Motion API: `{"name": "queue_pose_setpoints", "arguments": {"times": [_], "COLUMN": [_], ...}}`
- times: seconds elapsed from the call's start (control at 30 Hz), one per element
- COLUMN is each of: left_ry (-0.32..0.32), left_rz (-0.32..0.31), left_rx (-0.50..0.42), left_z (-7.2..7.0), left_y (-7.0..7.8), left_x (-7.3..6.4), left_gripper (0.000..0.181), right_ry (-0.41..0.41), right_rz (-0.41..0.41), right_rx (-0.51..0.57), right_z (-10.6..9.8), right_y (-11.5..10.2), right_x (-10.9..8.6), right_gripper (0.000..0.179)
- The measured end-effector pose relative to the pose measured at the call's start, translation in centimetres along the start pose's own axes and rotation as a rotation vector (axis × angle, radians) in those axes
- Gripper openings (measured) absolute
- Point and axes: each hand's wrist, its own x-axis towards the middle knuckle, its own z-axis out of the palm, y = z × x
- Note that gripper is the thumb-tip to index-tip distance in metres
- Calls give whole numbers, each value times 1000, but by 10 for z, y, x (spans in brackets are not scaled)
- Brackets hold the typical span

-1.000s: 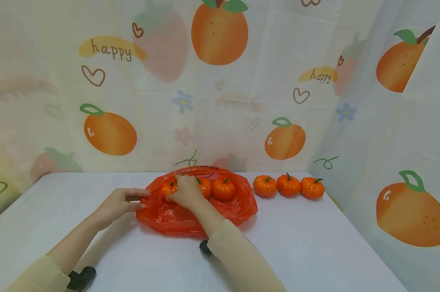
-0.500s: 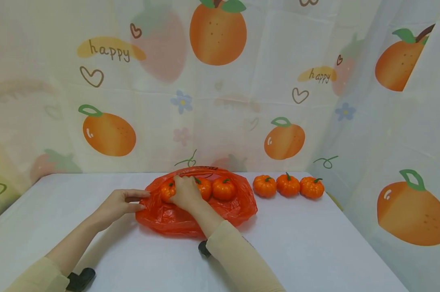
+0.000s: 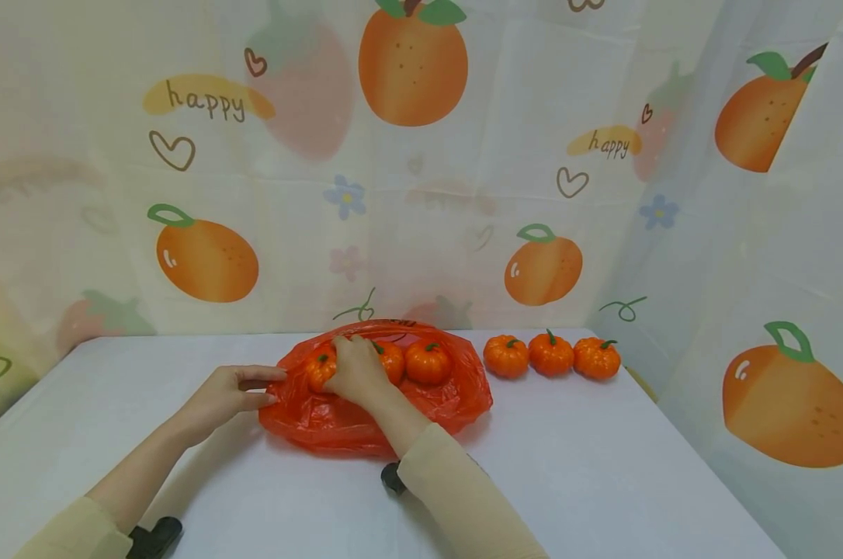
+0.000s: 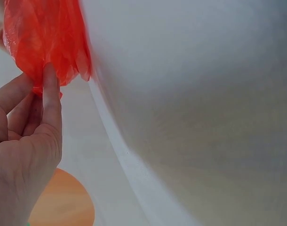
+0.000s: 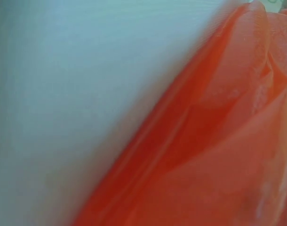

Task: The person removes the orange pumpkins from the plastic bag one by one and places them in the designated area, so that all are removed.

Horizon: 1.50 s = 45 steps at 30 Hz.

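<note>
A red plastic bag (image 3: 456,400) lies on the white table with its mouth spread wide. At its left edge my left hand (image 3: 219,400) pinches the plastic between thumb and fingers; the left wrist view shows this hand (image 4: 28,136) on the gathered bag (image 4: 44,37). My right hand (image 3: 359,373) reaches into the bag and grips the leftmost small orange pumpkin (image 3: 318,371), partly covering it. Two more pumpkins sit to its right inside the bag, a middle pumpkin (image 3: 391,359) half hidden and a right pumpkin (image 3: 428,362). Only bag plastic (image 5: 195,155) and table show in the right wrist view.
Outside the bag, to its right, three small pumpkins stand in a row: a near-bag pumpkin (image 3: 506,357), a middle one and an end pumpkin (image 3: 597,359). A fruit-printed curtain (image 3: 421,194) hangs behind the table (image 3: 589,466).
The leftmost pumpkin has shifted very slightly left and down in the head view, along with a small drift of the whole view. Both hands keep their hold.
</note>
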Motion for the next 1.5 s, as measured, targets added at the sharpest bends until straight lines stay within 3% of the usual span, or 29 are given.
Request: {"name": "queue_pose_setpoints", "arguments": {"times": [0.4, 0.77, 1.5], "left_ry": [10, 5, 5], "left_rz": [28, 37, 0], "left_rx": [1, 3, 14], "left_z": [-1, -2, 0], "left_y": [0, 2, 5], "left_x": [1, 1, -2], "left_gripper": [43, 43, 42], "right_ry": [18, -9, 7], "right_rz": [-36, -24, -79], "right_rx": [12, 99, 222], "right_z": [-6, -17, -36], "right_y": [6, 13, 23], "right_x": [-3, -10, -26], "right_gripper": [70, 71, 76]}}
